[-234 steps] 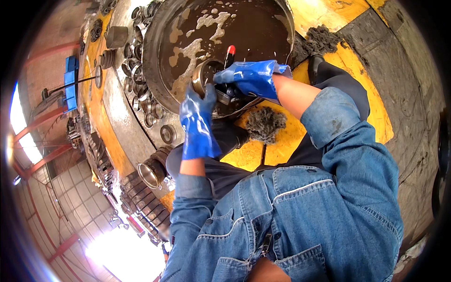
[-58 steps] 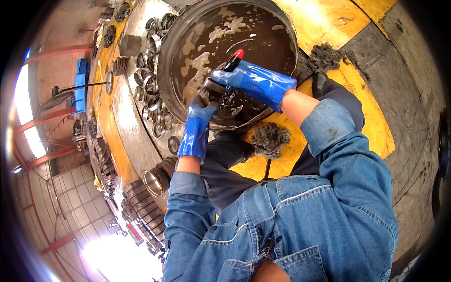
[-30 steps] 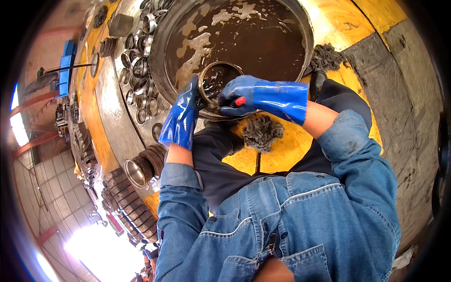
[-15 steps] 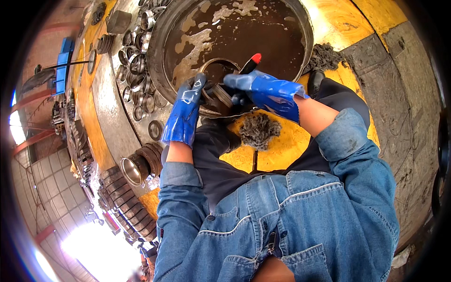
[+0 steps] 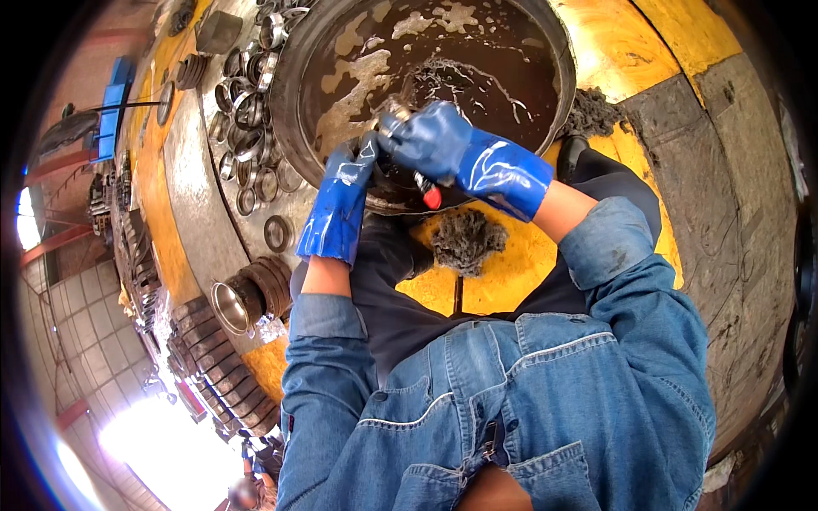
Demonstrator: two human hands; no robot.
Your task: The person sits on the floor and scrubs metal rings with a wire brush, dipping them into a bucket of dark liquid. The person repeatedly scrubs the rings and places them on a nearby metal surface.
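Note:
Both my hands wear long blue gloves and meet over the near-left part of a round basin [image 5: 287, 94] of dark brown liquid. My left hand [image 5: 348, 170] is closed at the edge of a metal ring-shaped part [image 5: 394, 109], which is blurred and largely hidden by the gloves. My right hand [image 5: 430, 140] is curled in a fist against that part. Out of the underside of this fist sticks a tool handle with a red end [image 5: 433, 198]; the tool's working end is hidden.
Many metal rings [image 5: 247, 145] lie left of the basin. Nearer stand stacked ribbed parts with a shiny cup-like opening [image 5: 234, 307]. A grey wad of fibres [image 5: 467, 243] sits on the yellow floor between my legs, another wad [image 5: 594, 112] right of the basin.
My right hand has swung left and curled over the metal part. The tool's red end has turned from pointing up-right to pointing down toward me. Splashes and foam now streak the liquid.

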